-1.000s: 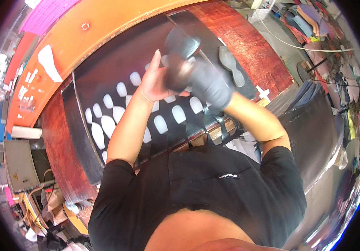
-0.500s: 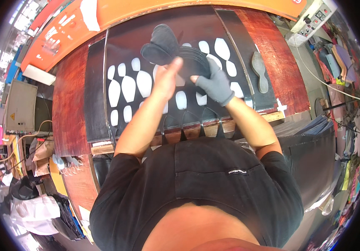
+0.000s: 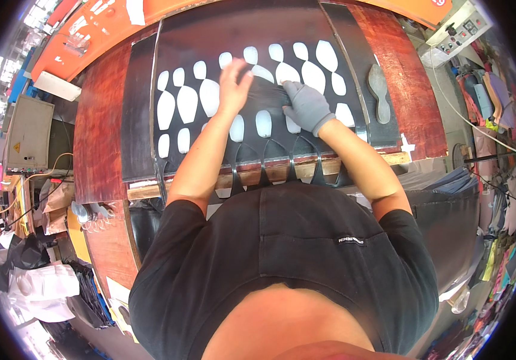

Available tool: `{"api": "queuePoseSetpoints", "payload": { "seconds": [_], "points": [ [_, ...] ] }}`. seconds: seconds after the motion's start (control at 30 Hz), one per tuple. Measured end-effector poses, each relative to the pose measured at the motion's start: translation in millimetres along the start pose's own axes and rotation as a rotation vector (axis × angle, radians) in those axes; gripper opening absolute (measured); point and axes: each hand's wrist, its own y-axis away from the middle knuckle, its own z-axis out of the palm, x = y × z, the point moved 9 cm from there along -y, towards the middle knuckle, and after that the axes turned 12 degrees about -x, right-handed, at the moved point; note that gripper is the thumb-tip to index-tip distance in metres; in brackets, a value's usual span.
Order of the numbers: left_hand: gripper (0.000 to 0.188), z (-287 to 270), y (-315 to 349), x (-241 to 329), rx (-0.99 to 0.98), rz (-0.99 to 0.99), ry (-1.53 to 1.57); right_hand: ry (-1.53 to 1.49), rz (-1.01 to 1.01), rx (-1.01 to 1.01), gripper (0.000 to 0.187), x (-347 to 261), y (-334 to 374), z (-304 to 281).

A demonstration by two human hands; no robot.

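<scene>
My right hand [image 3: 310, 109], in a grey glove with bare fingertips, is closed on a stack of dark sole-shaped pieces [image 3: 266, 97]. The stack is blurred and lies low over the black sheet [image 3: 240, 30] on the bench. My left hand [image 3: 234, 87], bare and partly blurred, is just left of the stack with its thumb and fingers apart. Around both hands, rows of white sole-shaped patches [image 3: 187, 105] show on the black sheet. I cannot tell whether these are openings or pieces lying on it.
A grey sole-shaped piece [image 3: 378, 93] lies on the dark strip at the right. Reddish boards [image 3: 99, 126] flank the sheet. An orange machine beam [image 3: 177, 8] crosses the far side. Control box [image 3: 459, 29] stands far right; black strips [image 3: 264, 174] hang over the near edge.
The dark pieces have come down from above the sheet's far part to low between my hands. My left hand has come off them and opened. More white patches show.
</scene>
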Motion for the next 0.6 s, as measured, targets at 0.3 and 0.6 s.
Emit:
{"api": "queuePoseSetpoints", "payload": {
  "seconds": [0.3, 0.6],
  "points": [
    [0.042, 14, 6, 13, -0.376, 0.001, -0.253, -0.032, 0.018, 0.086, 0.037, 6, 8, 4],
    [0.030, -3, 12, 11, -0.624, -0.021, -0.061, -0.082, -0.016, 0.040, 0.034, 8, 6, 4]
  ]
}}
